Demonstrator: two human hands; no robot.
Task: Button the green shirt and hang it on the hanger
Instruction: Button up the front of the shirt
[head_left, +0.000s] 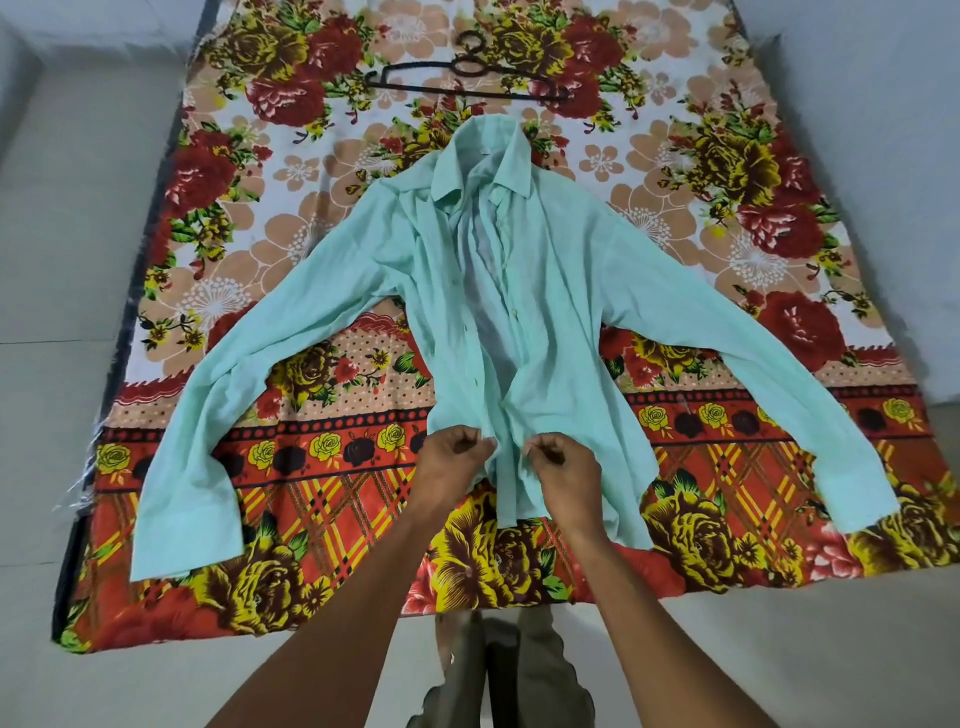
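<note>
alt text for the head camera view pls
Both hands, left hand and right hand, pinch the front edges of a green shirt spread unbuttoned on a floral bedsheet. A black hanger lies beyond its collar.

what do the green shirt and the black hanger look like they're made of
Green shirt: thin woven cloth, likely cotton or a blend, matte; it creases softly and the layer beneath shows faintly through the front. Hanger: black, thin and rigid with a slight sheen, probably plastic, possibly coated wire; too small to tell.
</note>
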